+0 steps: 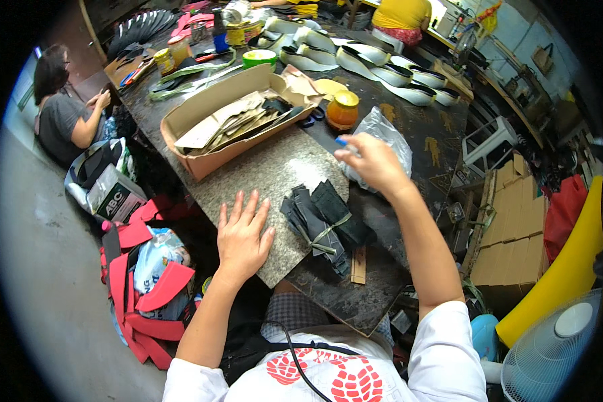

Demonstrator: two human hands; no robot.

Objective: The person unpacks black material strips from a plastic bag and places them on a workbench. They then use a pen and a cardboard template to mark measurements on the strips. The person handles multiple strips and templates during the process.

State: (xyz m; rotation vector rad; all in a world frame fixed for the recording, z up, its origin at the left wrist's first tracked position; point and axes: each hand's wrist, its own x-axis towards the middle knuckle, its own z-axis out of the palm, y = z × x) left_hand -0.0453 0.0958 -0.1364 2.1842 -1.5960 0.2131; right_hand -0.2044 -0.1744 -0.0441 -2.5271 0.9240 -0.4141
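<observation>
My left hand (243,238) lies flat with its fingers spread on a grey speckled board (291,157). My right hand (375,164) is closed around a small blue object (342,141); only its tip shows, so its kind is unclear. Below that hand, a crumpled clear plastic bag (390,137) touches the table. Two bundles of dark fabric strips (325,218), tied with a pale green band, lie between my hands across the board's edge. A small wooden piece (358,266) sits just below them. Beyond the board is an open cardboard box (211,162) of scrap pieces.
An orange jar (342,110) with a yellow lid stands beyond my right hand, beside black-handled scissors (313,118). Pale shoe parts (355,61) cover the far table. One person (70,107) sits at left, another (402,20) at the back. A fan (556,348) stands at lower right.
</observation>
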